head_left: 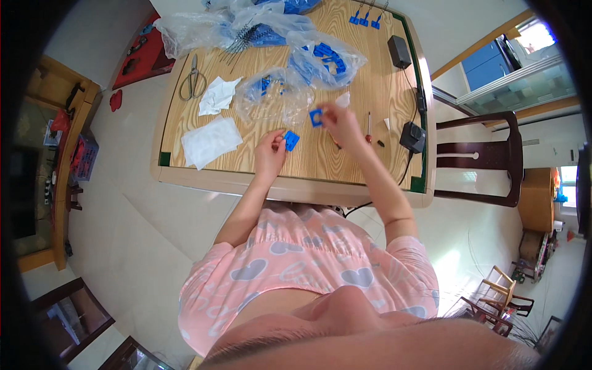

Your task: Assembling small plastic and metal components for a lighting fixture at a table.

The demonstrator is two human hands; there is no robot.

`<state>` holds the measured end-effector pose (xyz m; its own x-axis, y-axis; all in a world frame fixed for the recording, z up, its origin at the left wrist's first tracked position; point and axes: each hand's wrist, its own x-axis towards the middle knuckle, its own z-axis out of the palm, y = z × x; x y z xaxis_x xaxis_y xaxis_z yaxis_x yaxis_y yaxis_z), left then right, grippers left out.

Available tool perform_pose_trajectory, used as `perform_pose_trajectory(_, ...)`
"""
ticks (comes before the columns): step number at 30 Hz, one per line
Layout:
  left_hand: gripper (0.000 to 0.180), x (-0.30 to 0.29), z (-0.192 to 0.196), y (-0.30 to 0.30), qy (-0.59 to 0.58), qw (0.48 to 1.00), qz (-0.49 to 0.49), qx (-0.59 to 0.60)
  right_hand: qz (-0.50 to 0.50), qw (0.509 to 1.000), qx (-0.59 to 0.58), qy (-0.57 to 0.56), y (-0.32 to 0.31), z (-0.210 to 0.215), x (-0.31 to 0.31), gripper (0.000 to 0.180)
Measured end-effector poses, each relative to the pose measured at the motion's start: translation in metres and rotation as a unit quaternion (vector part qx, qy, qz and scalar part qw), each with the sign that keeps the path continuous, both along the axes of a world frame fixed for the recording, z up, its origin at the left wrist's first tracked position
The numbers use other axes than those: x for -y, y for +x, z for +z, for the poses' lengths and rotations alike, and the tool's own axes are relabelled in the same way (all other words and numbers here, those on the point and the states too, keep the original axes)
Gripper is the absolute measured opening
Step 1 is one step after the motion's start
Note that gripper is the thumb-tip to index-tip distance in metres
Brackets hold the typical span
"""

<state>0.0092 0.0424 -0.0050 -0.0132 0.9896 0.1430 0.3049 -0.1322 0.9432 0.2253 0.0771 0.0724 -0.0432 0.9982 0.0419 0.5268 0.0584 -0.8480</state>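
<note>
- Pinching a small blue piece [292, 142] over the tabletop [345, 170], the left hand [269, 153] is nearly closed; the blurred right hand [340, 125] appears to pinch a second blue piece [316, 118].
- Both pieces look light, stiff, perhaps slick; their edges should suit a fingertip hold.
- Wood-grained, the surface bears scissors [194, 82]; a dark chair [509, 154] stands rightward.

Left hand [269, 154]: thumb and fingertips pinched together, pointing up and right; left forearm [246, 203] runs down and left from it. Right hand [338, 125]: farther forward, right of the left hand and apart from it, motion-blurred; fingers bent in a pinch, aimed leftward. Right forearm [383, 182] slants down and right behind the hand, elbow [402, 226] bent.
</note>
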Motion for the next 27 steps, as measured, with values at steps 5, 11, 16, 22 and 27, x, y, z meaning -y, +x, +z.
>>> perform_pose_trajectory(5,0.027,0.013,0.016,0.000,0.039,0.998,-0.009,-0.054,-0.058,0.994,-0.046,-0.080,-0.024,-0.027,0.062,0.026)
perform_pose_trajectory(11,0.042,0.021,0.026,-0.005,-0.019,0.991,-0.090,-0.096,-0.059,0.994,0.087,0.031,-0.026,-0.041,0.069,0.023)
perform_pose_trajectory(16,0.067,0.011,0.023,-0.007,0.168,0.951,-0.144,-0.217,-0.118,0.989,0.047,0.078,-0.016,-0.037,0.077,0.021)
perform_pose_trajectory(22,0.069,0.004,0.024,0.000,0.217,0.934,-0.124,-0.255,-0.183,0.960,0.144,0.156,0.008,-0.048,0.075,0.021)
perform_pose_trajectory(27,0.056,-0.006,0.042,0.012,0.162,0.896,-0.183,-0.371,-0.185,0.956,0.180,0.142,0.010,-0.062,0.075,0.019)
